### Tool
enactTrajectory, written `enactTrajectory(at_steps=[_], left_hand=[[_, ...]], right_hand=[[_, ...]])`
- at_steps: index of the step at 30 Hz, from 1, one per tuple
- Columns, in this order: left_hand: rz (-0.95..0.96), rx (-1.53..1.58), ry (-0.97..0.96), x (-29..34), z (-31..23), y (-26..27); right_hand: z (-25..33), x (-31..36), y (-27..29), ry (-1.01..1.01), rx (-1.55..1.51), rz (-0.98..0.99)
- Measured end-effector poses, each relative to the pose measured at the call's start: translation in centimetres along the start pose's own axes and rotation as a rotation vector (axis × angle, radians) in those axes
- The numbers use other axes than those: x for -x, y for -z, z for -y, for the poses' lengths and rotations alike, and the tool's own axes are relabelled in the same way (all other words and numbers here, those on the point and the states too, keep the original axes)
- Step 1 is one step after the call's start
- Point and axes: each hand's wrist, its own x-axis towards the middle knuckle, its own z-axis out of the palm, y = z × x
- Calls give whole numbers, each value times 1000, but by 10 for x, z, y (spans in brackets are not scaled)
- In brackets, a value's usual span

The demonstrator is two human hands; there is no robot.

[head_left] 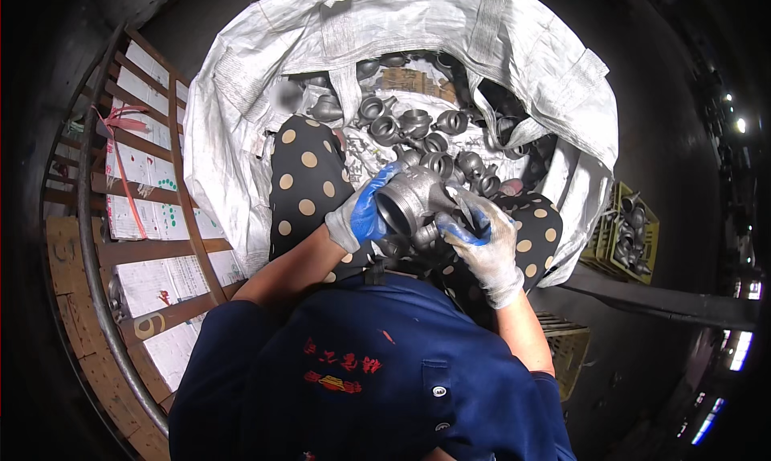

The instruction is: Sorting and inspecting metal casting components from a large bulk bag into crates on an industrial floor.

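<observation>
A large grey metal pipe-like casting (408, 197) with a round, ringed opening is held up in front of my lap. My left hand (366, 214), in a white glove with a blue coated palm, closes around its left side. My right hand (487, 248), gloved the same way, grips its narrower right end, and the fingers partly hide that end. Just below the casting, a smaller metal part (426, 236) shows between my hands; whether it is joined to the casting, I cannot tell. Several similar smaller castings (415, 123) lie loose beyond it in a big white woven sack.
The sack's folded rim (562, 67) and straps surround my knees. On the left stands a rusty metal rack (173, 140) with white cartons behind its bars. At the right are a yellow crate (598, 244) filled with metal parts and another yellow crate (572, 356) nearer me.
</observation>
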Motion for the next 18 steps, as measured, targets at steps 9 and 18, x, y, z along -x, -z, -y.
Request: enactTrajectory(at_steps=[9, 18], left_hand=[[-338, -1258, -243, 48, -7, -3], [-280, -374, 17, 25, 24, 3]], right_hand=[[-10, 1, 0, -438, -218, -199], [-10, 4, -4, -512, -754, -400]])
